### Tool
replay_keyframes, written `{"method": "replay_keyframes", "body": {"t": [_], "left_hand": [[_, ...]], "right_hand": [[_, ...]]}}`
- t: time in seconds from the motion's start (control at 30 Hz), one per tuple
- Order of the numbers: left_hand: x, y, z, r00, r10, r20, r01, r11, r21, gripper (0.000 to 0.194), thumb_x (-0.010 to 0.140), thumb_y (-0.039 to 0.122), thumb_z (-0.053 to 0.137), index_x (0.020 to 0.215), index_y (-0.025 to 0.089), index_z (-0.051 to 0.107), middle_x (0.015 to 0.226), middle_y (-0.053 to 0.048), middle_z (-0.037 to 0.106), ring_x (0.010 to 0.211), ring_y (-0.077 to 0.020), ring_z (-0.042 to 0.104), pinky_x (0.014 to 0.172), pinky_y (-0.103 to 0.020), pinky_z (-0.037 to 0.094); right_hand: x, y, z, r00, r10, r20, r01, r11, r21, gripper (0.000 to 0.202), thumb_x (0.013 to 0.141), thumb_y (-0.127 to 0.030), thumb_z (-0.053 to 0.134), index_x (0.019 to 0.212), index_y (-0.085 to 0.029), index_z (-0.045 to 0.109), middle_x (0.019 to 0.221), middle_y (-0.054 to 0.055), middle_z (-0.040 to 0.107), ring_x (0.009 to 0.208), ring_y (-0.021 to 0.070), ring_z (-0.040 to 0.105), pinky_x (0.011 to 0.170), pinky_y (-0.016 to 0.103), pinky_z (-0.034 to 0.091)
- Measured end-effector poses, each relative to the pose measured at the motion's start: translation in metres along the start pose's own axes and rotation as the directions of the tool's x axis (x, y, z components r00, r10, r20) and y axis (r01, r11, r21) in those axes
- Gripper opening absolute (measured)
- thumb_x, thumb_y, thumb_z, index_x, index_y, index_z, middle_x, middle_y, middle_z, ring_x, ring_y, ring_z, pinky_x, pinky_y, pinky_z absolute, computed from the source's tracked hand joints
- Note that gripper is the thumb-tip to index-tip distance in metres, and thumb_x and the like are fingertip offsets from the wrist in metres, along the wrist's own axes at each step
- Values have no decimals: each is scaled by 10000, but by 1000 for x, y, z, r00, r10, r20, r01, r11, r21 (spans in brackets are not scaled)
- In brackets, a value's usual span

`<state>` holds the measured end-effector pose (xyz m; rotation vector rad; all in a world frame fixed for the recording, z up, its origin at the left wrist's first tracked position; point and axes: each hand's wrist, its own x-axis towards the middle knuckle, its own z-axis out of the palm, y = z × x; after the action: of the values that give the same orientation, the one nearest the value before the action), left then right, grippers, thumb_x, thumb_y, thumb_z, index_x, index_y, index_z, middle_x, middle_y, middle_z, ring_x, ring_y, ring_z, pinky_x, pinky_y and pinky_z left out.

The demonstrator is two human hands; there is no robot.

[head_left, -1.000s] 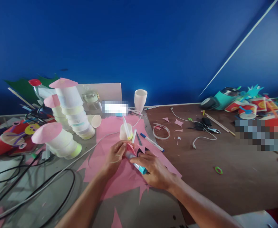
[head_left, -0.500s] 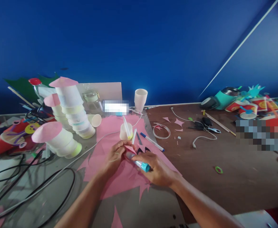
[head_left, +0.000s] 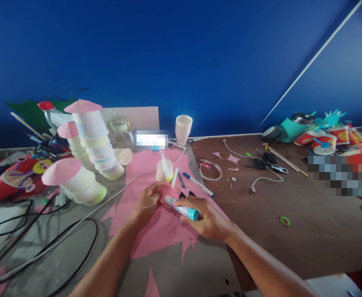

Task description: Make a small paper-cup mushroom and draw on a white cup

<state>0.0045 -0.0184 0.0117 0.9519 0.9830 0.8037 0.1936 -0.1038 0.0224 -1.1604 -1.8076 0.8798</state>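
My left hand (head_left: 150, 199) pinches a small pink paper piece (head_left: 166, 190) above a large pink paper sheet (head_left: 156, 235). Closed around a glue stick (head_left: 181, 208) with a light-blue end, my right hand (head_left: 208, 218) brings its pale tip against or very near the pink piece; exact contact is hard to make out. Just beyond the hands a white paper cup (head_left: 163, 171) stands with a white stick-like thing leaning in front of it. A blue-and-white marker (head_left: 198, 185) lies on the sheet to the right. Scissors (head_left: 187, 193) are partly covered by my right hand.
Stacked-cup towers with pink cone roofs (head_left: 83, 106) stand at the left, near black cables (head_left: 95, 243). A stack of cups (head_left: 183, 128) is by the wall. Paper scraps (head_left: 233, 159), a coiled clear tube (head_left: 210, 171) and a white cable (head_left: 266, 178) lie on the right.
The small pink piece has been turned so that more of its flat face shows. The glue stick and my right hand have shifted slightly right and up.
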Motion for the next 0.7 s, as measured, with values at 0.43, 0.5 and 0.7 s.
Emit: {"method": "replay_keyframes", "body": {"t": [0.43, 0.5, 0.7], "left_hand": [[-4, 8, 6, 998, -38, 59, 48, 981, -187, 282, 651, 229, 837, 896, 97, 800, 849, -91, 788, 737, -207, 719, 656, -296, 594], [-5, 6, 7, 996, -55, 77, 70, 973, -220, 326, 662, 282, 878, 917, 91, 806, 906, -117, 801, 775, -214, 728, 697, -301, 602], [-7, 1, 4, 982, -92, 162, 140, 939, -313, 458, 758, 489, 852, 992, 101, 790, 945, -132, 795, 819, -229, 732, 726, -324, 609]], "right_hand": [[0, 2, -5, 984, 143, -109, -127, 981, 146, 363, 836, -217, 709, 1198, -231, 741, 1151, 78, 783, 977, 237, 736, 819, 326, 590], [0, 3, -1, 990, 105, -93, -96, 990, 99, 373, 849, -202, 696, 1219, -238, 731, 1193, 89, 776, 1021, 238, 740, 882, 341, 587], [1, 7, 5, 993, 79, -88, -74, 996, 58, 413, 873, -211, 677, 1285, -236, 697, 1261, 107, 755, 1080, 246, 734, 954, 378, 576]]}}
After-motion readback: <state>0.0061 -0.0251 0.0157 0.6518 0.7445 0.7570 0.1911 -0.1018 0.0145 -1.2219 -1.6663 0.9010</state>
